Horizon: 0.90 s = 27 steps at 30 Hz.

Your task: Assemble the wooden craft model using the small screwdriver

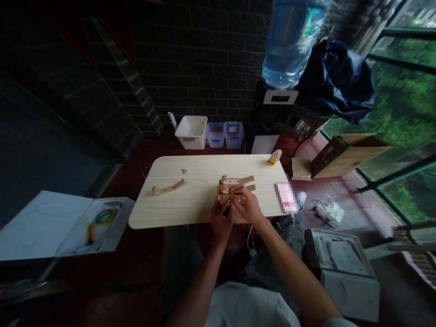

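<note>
At the table's [200, 165] near side, my left hand [223, 221] holds the nearest wooden piece [224, 198] between thumb and fingers. My right hand [248, 205] is bent over the same piece, its fingertips pinched together. A small yellowish spot shows at those fingertips, too small to name. Behind both hands lies another wooden piece [235, 180] with a rounded knob and dark holes. A similar wooden piece [169, 187] rests alone on the left half of the table. My fingers partly hide the wood between them.
Small metal parts [184, 171] lie at the table's back left. A yellow-capped bottle [274, 157] stands in the back right corner, and a blurred-out pink object [286, 197] lies at the right edge. Plastic bins [191, 131] and a water dispenser [272, 113] stand beyond the table.
</note>
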Each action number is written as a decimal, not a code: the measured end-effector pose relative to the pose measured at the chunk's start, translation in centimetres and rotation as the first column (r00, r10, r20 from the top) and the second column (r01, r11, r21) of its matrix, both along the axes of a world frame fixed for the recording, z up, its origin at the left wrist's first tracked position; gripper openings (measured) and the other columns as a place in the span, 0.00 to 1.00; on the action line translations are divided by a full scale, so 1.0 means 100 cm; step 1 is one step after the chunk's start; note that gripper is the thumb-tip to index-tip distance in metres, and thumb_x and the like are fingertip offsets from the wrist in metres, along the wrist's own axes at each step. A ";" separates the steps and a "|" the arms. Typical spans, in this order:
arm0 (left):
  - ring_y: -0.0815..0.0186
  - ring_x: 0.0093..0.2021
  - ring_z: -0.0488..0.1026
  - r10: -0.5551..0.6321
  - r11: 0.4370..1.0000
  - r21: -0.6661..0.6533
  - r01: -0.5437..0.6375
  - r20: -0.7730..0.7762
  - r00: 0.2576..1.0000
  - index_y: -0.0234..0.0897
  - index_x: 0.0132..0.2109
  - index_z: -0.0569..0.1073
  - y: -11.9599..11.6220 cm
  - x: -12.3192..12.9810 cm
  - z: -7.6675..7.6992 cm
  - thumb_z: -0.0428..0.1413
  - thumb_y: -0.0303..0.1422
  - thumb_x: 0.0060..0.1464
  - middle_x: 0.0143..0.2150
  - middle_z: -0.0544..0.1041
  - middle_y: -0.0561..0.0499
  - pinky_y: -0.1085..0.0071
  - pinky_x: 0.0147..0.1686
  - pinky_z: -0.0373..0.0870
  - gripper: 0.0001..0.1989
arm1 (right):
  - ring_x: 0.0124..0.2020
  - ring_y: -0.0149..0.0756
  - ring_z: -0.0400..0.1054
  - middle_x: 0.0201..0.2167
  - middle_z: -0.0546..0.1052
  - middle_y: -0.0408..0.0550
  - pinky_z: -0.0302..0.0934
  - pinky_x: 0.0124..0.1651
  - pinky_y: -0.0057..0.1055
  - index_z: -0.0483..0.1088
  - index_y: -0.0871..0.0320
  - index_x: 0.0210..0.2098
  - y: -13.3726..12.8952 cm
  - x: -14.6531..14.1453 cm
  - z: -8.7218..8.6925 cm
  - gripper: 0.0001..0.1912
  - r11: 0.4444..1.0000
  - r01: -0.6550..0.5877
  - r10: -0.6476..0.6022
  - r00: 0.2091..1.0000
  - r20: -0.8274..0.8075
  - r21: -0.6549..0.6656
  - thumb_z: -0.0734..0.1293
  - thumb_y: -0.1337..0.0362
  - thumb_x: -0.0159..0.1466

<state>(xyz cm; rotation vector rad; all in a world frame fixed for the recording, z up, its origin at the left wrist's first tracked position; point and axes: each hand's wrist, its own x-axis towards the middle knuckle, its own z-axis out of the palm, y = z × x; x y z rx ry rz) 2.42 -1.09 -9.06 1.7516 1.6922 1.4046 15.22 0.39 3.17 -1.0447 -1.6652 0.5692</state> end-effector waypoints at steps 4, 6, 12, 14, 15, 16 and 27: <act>0.51 0.65 0.68 -0.006 1.000 0.015 0.006 -0.010 1.000 0.44 0.54 0.78 0.000 0.000 -0.002 0.59 0.39 0.61 0.69 0.66 0.44 0.50 0.62 0.69 0.16 | 0.47 0.41 0.76 0.44 0.80 0.51 0.71 0.49 0.37 0.72 0.53 0.44 -0.001 0.000 -0.002 0.06 1.000 -0.003 0.003 1.000 0.004 -0.015 0.66 0.62 0.68; 0.51 0.65 0.68 -0.006 1.000 0.023 0.007 -0.020 1.000 0.44 0.55 0.78 0.000 -0.001 -0.002 0.59 0.39 0.61 0.69 0.66 0.44 0.50 0.63 0.69 0.16 | 0.47 0.41 0.76 0.44 0.80 0.51 0.71 0.50 0.37 0.72 0.53 0.44 -0.001 0.000 -0.002 0.06 1.000 -0.006 0.006 1.000 0.010 -0.018 0.66 0.63 0.67; 0.52 0.65 0.68 -0.005 1.000 0.020 0.006 -0.027 1.000 0.45 0.55 0.78 -0.001 -0.001 -0.001 0.59 0.40 0.61 0.68 0.67 0.45 0.50 0.62 0.70 0.17 | 0.49 0.40 0.76 0.45 0.80 0.51 0.70 0.51 0.37 0.72 0.54 0.46 -0.003 0.002 0.002 0.09 1.000 -0.017 0.017 0.999 0.042 -0.008 0.65 0.66 0.67; 0.51 0.64 0.69 -0.008 1.000 0.025 0.008 -0.029 1.000 0.44 0.54 0.78 -0.001 -0.001 0.001 0.59 0.41 0.61 0.68 0.67 0.44 0.50 0.62 0.70 0.16 | 0.49 0.40 0.76 0.45 0.80 0.51 0.70 0.52 0.37 0.72 0.53 0.47 -0.004 0.003 0.003 0.10 1.000 -0.019 0.019 0.999 0.046 -0.005 0.64 0.67 0.67; 0.51 0.64 0.69 -0.010 1.000 0.029 0.011 -0.029 1.000 0.44 0.53 0.79 0.000 -0.001 0.001 0.59 0.42 0.61 0.68 0.67 0.44 0.50 0.61 0.70 0.16 | 0.49 0.40 0.76 0.46 0.80 0.51 0.70 0.51 0.37 0.72 0.53 0.47 -0.004 0.003 0.003 0.11 1.000 -0.018 0.018 0.999 0.044 -0.006 0.63 0.68 0.67; 0.51 0.64 0.69 -0.012 0.999 0.033 0.012 -0.029 1.000 0.43 0.53 0.79 0.000 -0.001 0.002 0.59 0.42 0.61 0.68 0.67 0.44 0.50 0.61 0.70 0.16 | 0.49 0.40 0.76 0.46 0.80 0.51 0.70 0.51 0.37 0.72 0.53 0.47 -0.004 0.004 0.003 0.11 1.000 -0.015 0.016 0.999 0.040 -0.009 0.63 0.68 0.67; 0.52 0.64 0.69 -0.009 0.999 0.033 0.009 -0.005 1.000 0.44 0.54 0.78 0.000 -0.001 0.001 0.59 0.43 0.60 0.68 0.68 0.44 0.50 0.62 0.70 0.17 | 0.48 0.41 0.74 0.44 0.78 0.51 0.69 0.50 0.39 0.70 0.53 0.45 -0.002 0.004 0.000 0.08 0.999 -0.022 0.018 0.998 0.066 0.047 0.63 0.68 0.67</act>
